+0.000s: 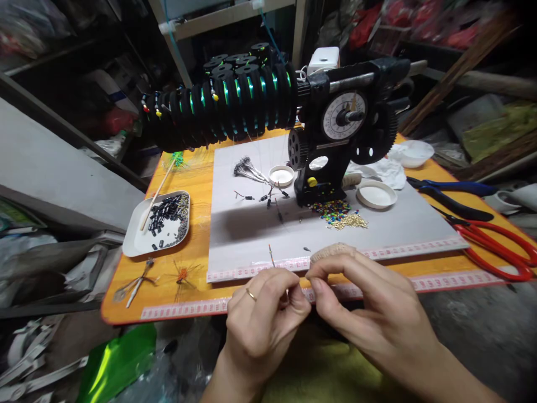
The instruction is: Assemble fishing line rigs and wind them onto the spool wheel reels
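My left hand (268,310), with a ring on one finger, is closed in a pinch at the front edge of the table. A thin rod with an orange tip (271,254) sticks up just behind its knuckles. My right hand (369,302) is beside it, thumb and forefinger pinched close to the left fingertips. Whatever lies between the fingers of either hand is too small to make out. Behind the hands, a white board (251,235) bears small black pieces with wires (268,198), a heap of coloured beads (331,210) and a gold heap (350,221).
A black geared machine (321,162) holds a row of black spools (235,101) above the board. Left stands a white tray (138,243) of black parts. Red-handled scissors (490,240), blue pliers (453,187) and a shallow dish (376,195) lie right.
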Demonstrator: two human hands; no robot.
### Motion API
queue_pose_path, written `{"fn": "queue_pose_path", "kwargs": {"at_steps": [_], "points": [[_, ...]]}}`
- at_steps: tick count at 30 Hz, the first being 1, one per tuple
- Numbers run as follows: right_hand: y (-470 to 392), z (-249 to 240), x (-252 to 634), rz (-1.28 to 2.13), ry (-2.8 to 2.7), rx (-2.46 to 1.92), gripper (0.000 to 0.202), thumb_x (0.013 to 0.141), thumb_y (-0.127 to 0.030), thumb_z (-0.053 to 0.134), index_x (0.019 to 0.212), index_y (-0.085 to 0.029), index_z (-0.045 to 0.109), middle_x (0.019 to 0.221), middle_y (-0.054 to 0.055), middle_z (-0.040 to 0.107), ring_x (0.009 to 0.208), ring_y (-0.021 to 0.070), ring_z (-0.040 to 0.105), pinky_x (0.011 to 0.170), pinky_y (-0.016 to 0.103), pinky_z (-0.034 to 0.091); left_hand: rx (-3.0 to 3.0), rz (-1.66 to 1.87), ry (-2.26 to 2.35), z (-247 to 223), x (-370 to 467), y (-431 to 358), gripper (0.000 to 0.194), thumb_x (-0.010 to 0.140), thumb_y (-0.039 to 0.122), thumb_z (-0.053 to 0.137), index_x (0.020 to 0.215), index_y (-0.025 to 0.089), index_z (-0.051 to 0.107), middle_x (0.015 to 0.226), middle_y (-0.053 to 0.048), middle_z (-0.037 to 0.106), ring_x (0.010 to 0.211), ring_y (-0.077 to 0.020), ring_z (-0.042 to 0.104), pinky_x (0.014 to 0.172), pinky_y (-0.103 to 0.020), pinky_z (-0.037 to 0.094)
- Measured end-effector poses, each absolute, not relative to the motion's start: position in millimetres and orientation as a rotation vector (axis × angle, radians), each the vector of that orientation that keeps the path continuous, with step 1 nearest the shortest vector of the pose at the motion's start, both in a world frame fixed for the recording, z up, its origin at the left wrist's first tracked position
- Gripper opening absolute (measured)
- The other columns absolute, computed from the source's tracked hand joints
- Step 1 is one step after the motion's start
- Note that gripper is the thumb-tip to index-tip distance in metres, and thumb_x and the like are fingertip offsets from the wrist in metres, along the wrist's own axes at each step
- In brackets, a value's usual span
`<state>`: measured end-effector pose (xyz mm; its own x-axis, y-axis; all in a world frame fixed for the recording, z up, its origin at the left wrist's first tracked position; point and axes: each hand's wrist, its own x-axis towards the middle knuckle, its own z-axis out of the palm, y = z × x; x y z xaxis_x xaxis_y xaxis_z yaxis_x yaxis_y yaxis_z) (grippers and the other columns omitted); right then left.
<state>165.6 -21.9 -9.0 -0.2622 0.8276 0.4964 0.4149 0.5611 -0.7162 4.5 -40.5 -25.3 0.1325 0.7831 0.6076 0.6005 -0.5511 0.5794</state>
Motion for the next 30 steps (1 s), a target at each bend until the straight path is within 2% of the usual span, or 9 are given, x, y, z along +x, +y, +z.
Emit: {"fn": "queue_pose_path", "kwargs": {"at_steps": [7, 14, 21, 25, 30], "points": [[-22, -7, 165, 0.791, -1.816, -1.016, 0.013, 0.088, -0.008, 0.054, 0.086, -0.02, 0.058, 0.079, 0.0, 0.061, 0.071, 0.0105, 0.061, 0.058, 0.018, 0.05, 1.735, 1.46, 1.296, -30, 5, -46, 0.021, 0.081, 0.004, 0.065, 0.093, 0.021, 0.063, 0.083, -0.002, 0.068, 0.076, -0.0138, 0.066, 0.059, -0.018, 0.056], [-23, -6, 160, 1.138, -1.692, -1.007, 0.01, 0.092, -0.017, 0.053, 0.085, -0.02, 0.059, 0.081, 0.002, 0.062, 0.072, 0.013, 0.06, 0.061, 0.022, 0.051, 1.497, 1.566, 1.207, -28, 12, -44, 0.016, 0.08, 0.005, 0.067, 0.084, 0.021, 0.065, 0.078, -0.001, 0.06, 0.071, -0.0121, 0.059, 0.057, -0.017, 0.05], [-23, -4, 160, 1.415, -1.597, -0.916, 0.014, 0.098, -0.025, 0.048, 0.089, -0.02, 0.058, 0.084, 0.001, 0.059, 0.076, 0.0116, 0.061, 0.064, 0.02, 0.05, 1.294, 1.521, 1.157, -30, 17, -45, 0.009, 0.083, 0.015, 0.067, 0.078, 0.021, 0.065, 0.088, -0.001, 0.057, 0.067, -0.0094, 0.056, 0.06, -0.02, 0.048], [-25, -4, 162, 1.466, -1.572, -0.948, 0.014, 0.099, -0.027, 0.048, 0.09, -0.021, 0.057, 0.086, 0.0, 0.057, 0.077, 0.011, 0.059, 0.068, 0.021, 0.049, 1.27, 1.565, 1.16, -31, 17, -45, 0.01, 0.083, 0.014, 0.066, 0.075, 0.021, 0.065, 0.087, -0.002, 0.055, 0.073, -0.0122, 0.059, 0.066, -0.024, 0.05], [-25, -4, 163, 1.422, -1.594, -0.975, 0.014, 0.099, -0.027, 0.048, 0.09, -0.022, 0.057, 0.087, 0.0, 0.058, 0.078, 0.0114, 0.058, 0.069, 0.021, 0.049, 1.254, 1.541, 1.128, -31, 14, -45, 0.012, 0.083, 0.011, 0.064, 0.077, 0.021, 0.065, 0.09, 0.0, 0.055, 0.06, -0.0058, 0.052, 0.063, -0.022, 0.049]]}}
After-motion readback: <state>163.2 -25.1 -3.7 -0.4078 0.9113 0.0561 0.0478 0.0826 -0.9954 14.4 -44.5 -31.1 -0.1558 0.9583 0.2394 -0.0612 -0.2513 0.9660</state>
